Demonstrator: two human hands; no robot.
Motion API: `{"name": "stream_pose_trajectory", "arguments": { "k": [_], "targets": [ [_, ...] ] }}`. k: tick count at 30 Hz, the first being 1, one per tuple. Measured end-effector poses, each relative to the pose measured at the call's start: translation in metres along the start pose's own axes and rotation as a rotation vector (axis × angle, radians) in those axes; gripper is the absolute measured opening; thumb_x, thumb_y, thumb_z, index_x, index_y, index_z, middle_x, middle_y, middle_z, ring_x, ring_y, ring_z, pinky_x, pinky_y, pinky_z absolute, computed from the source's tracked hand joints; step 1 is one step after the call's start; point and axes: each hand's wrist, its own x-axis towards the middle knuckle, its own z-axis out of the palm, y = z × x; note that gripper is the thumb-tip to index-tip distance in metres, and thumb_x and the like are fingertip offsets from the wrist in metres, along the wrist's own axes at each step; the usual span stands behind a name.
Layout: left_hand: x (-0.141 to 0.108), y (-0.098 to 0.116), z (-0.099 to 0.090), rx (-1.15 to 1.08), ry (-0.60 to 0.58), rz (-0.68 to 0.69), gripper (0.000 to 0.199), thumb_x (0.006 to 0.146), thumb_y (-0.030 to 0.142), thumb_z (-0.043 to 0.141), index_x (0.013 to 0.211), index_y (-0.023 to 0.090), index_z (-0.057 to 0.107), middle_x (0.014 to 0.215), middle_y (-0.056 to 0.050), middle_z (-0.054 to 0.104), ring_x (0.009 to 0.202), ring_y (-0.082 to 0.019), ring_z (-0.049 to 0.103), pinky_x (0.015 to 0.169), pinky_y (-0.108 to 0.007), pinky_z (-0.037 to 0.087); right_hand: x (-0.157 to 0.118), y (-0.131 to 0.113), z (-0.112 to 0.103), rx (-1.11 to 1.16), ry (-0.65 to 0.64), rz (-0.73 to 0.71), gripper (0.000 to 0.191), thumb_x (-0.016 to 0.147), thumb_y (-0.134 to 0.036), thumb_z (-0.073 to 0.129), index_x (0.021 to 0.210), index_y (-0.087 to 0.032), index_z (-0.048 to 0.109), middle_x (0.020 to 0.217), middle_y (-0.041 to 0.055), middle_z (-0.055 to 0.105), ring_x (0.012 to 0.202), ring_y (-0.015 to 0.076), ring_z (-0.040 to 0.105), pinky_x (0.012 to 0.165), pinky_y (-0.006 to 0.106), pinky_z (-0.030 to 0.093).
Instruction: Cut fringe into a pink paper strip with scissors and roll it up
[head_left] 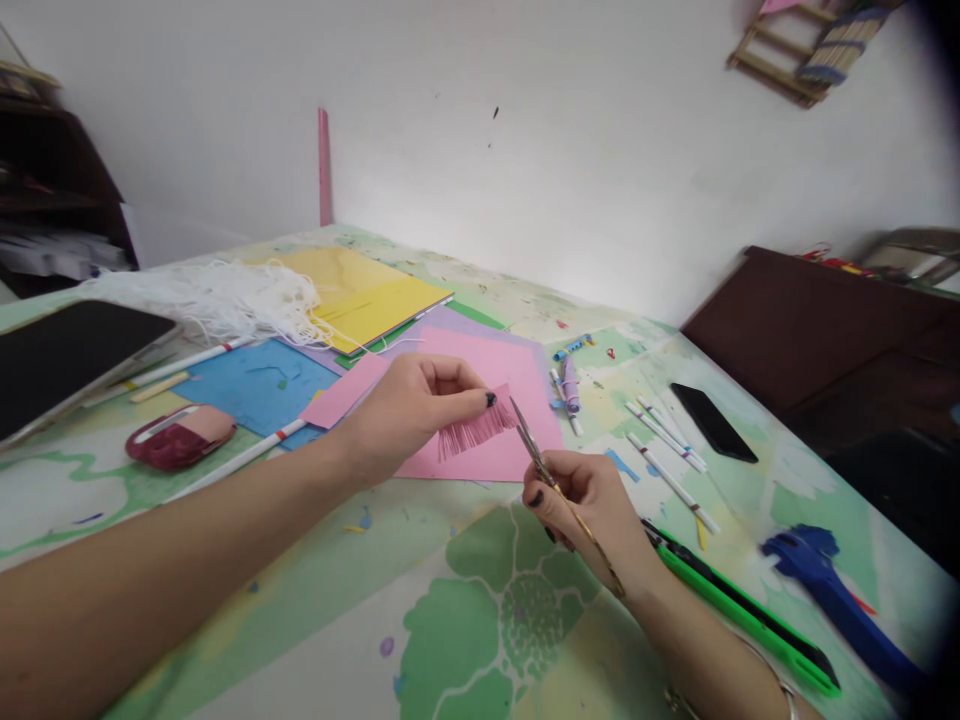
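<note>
Between the thumb and fingers of my left hand (420,405) is a strip of pink paper (476,425), its lower edge cut into a fine fringe. My right hand (585,505) is closed round a pair of gold-handled scissors (534,452). The scissor blades point up and left, with their tips just at the right end of the fringed strip. Whether they touch the paper I cannot tell. Below both hands lies a larger pink sheet (517,365), and a plain piece of pink paper (345,392) sits behind my left wrist.
Yellow sheets (375,295), a blue sheet (240,385) and a heap of white string (217,300) lie left. Rightward are white sticks (667,435), a black phone (712,422), a green cutter knife (750,610) and a blue tape dispenser (832,590). Paper scraps dot the tablecloth (315,620).
</note>
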Motion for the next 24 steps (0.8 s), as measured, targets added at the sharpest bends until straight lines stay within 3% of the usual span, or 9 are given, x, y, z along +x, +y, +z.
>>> {"name": "stream_pose_trajectory", "arguments": {
  "k": [24],
  "targets": [
    [0.0006, -0.0048, 0.0011, -0.045, -0.030, 0.003, 0.012, 0.075, 0.027, 0.064, 0.073, 0.015, 0.066, 0.076, -0.004, 0.069, 0.072, -0.015, 0.061, 0.067, -0.027, 0.046, 0.0008, -0.0039, 0.0015, -0.046, 0.029, 0.029, 0.030, 0.066, -0.038, 0.069, 0.056, -0.016, 0.051, 0.043, -0.0077, 0.033, 0.040, 0.0065, 0.031, 0.038, 0.022, 0.020]
  ]
}}
